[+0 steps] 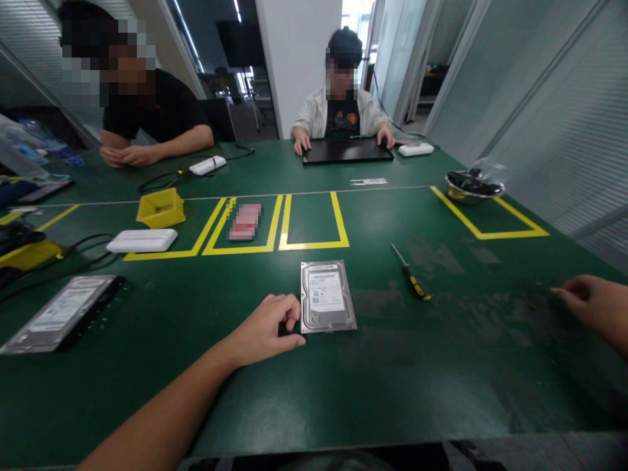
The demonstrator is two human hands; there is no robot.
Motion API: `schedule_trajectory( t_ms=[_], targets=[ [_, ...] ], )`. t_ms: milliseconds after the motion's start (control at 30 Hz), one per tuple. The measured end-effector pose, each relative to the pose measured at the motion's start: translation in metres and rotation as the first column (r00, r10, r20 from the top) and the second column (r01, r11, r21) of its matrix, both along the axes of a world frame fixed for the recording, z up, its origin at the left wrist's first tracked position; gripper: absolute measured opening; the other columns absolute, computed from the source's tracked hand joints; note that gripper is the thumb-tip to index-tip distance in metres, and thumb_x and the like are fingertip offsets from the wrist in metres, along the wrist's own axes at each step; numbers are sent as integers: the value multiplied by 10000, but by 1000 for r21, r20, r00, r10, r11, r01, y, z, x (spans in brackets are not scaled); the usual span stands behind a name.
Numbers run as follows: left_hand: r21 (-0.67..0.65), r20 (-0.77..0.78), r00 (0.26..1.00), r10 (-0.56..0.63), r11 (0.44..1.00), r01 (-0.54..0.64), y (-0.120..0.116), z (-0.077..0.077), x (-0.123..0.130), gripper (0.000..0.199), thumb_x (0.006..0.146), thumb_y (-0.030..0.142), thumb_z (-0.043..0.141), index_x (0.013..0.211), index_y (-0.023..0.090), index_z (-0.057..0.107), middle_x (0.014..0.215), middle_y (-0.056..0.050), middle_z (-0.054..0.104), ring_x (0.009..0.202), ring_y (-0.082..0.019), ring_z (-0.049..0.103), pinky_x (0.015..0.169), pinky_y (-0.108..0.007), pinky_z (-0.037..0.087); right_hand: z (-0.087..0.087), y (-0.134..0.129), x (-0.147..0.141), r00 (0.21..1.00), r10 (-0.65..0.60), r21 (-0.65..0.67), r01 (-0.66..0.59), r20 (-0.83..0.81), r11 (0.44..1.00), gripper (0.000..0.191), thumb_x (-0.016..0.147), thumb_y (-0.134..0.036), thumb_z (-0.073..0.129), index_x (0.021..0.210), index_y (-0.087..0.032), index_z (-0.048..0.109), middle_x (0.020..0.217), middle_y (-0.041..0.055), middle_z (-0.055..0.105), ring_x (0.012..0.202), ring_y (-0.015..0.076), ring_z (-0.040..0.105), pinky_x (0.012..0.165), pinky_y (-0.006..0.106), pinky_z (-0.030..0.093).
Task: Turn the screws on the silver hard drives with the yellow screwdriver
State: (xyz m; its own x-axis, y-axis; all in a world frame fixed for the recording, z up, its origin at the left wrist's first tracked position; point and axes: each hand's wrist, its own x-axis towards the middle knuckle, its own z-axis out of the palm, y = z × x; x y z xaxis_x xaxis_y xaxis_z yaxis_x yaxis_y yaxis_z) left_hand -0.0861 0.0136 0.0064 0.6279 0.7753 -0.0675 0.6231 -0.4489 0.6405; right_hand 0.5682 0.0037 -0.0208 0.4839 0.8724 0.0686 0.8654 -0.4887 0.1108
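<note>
A silver hard drive (328, 297) with a white label lies flat on the green table (275, 405). My left hand (272, 330) rests at its left edge, fingers curled and thumb apart, touching or almost touching the drive, with nothing held. To the right of the drive lies a yellow and black screwdriver (413, 278), its tip pointing away to the upper left. Near the right edge of the view my right hand (586, 301) is over the table, fingers loosely bent and apart, holding nothing that shows.
Another drive (63, 311) lies at the left. A white power strip (142, 240), a yellow bin (161, 208) and yellow tape frames (314, 246) are beyond. A bowl of dark parts (473, 186) stands back right. Two people sit opposite, one holding a black panel (348, 150).
</note>
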Motion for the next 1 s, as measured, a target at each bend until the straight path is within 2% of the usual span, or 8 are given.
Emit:
schedule_trajectory(
  t_ms=[67, 133, 233, 433, 567, 667, 833, 1000],
  targets=[
    [0, -1, 1000, 0, 1000, 0, 0, -1, 0, 296, 797, 371, 692, 851, 200, 457, 794, 49, 537, 757, -151, 504, 812, -310, 328, 5, 4, -7, 999, 2, -81, -6, -51, 997, 302, 806, -470, 506, 870, -235, 685, 866, 118, 733, 768, 299, 670, 621, 380, 484],
    [0, -2, 1000, 0, 1000, 0, 0, -1, 0, 299, 795, 370, 697, 852, 201, 457, 796, 50, 535, 754, -150, 501, 805, -308, 326, 9, 9, -17, 999, 36, -116, -39, -29, 992, 369, 828, -461, 472, 999, -219, 692, 1034, 130, 730, 917, 316, 669, 702, 389, 501],
    [1, -2, 1000, -1, 1000, 1, 1, -2, 0, 301, 795, 365, 702, 851, 200, 457, 797, 52, 531, 751, -147, 498, 797, -305, 323, 10, 16, -27, 998, 60, -158, -59, 2, 986, 424, 855, -438, 438, 1084, -192, 698, 1127, 145, 712, 1005, 328, 655, 760, 394, 503],
    [-5, -5, 1000, 3, 1000, -3, 0, -1, -1, 302, 791, 359, 712, 853, 201, 461, 796, 55, 529, 756, -147, 491, 795, -302, 322, 5, 20, -25, 995, 96, -174, -92, 16, 980, 394, 888, -396, 408, 1057, -212, 713, 1135, 128, 706, 987, 311, 658, 785, 384, 505],
    [-7, 0, 1000, 3, 1000, -3, 0, -2, -1, 298, 791, 351, 712, 856, 199, 464, 798, 60, 530, 755, -142, 498, 813, -306, 322, 7, 21, -28, 993, 115, -191, -108, 26, 976, 346, 886, -369, 432, 1013, -212, 713, 1112, 142, 703, 920, 306, 670, 748, 380, 516],
    [-9, -1, 1000, 5, 1000, -5, 0, -2, -1, 298, 792, 355, 711, 859, 199, 467, 796, 61, 531, 756, -142, 505, 822, -309, 321, 11, 19, -37, 990, 128, -196, -115, 57, 974, 321, 902, -369, 415, 989, -211, 681, 1141, 154, 673, 951, 313, 659, 753, 388, 509],
    [-6, -6, 1000, 3, 1000, -3, 0, -1, -1, 296, 792, 353, 713, 862, 198, 471, 793, 63, 529, 758, -141, 503, 821, -305, 319, 18, 13, -55, 977, 195, -239, -169, 90, 956, 202, 889, -304, 430, 766, -225, 570, 966, 145, 648, 879, 306, 649, 641, 368, 459],
    [-1, 2, 1000, -4, 1000, 4, 0, -2, -2, 305, 783, 351, 723, 856, 198, 469, 801, 57, 535, 760, -144, 495, 790, -296, 318, 17, 16, -57, 978, 188, -219, -166, 87, 962, 231, 906, -309, 392, 761, -222, 549, 955, 147, 630, 866, 304, 645, 628, 365, 455]
  ],
)
